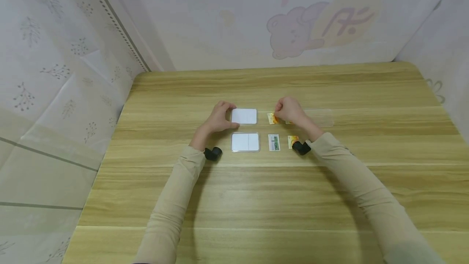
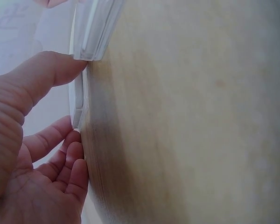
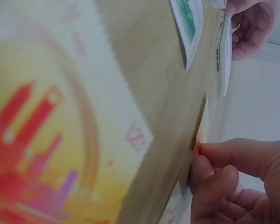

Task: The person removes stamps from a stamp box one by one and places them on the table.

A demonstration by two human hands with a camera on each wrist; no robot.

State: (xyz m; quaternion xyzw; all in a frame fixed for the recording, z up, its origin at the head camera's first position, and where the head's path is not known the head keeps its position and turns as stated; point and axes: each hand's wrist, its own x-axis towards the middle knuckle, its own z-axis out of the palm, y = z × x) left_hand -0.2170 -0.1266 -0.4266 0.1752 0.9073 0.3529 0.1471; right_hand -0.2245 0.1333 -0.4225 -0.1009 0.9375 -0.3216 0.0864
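Observation:
My left hand [image 1: 219, 118] grips the farther of two clear cases with white inserts [image 1: 244, 116], thumb at its near edge and fingers at its far edge. Just in front lies the nearer case [image 1: 245, 142], also flat on the table. To the right, my right hand [image 1: 290, 111] pinches a yellow-orange postage stamp [image 1: 272, 119] by its right side, thumb against index finger. Another stamp [image 1: 289, 122] shows partly beneath that hand. Closer to me lie a green landscape stamp [image 1: 274, 142] and a yellow stamp [image 1: 292, 139], whose red skyline print fills the right wrist view.
A thin transparent sheet or lid [image 1: 324, 118] lies right of my right hand, partly behind the forearm. Black wrist cameras [image 1: 301, 148] hang under both wrists. The wood-grain table [image 1: 234, 203] meets a printed curtain [image 1: 220, 44] along its back edge.

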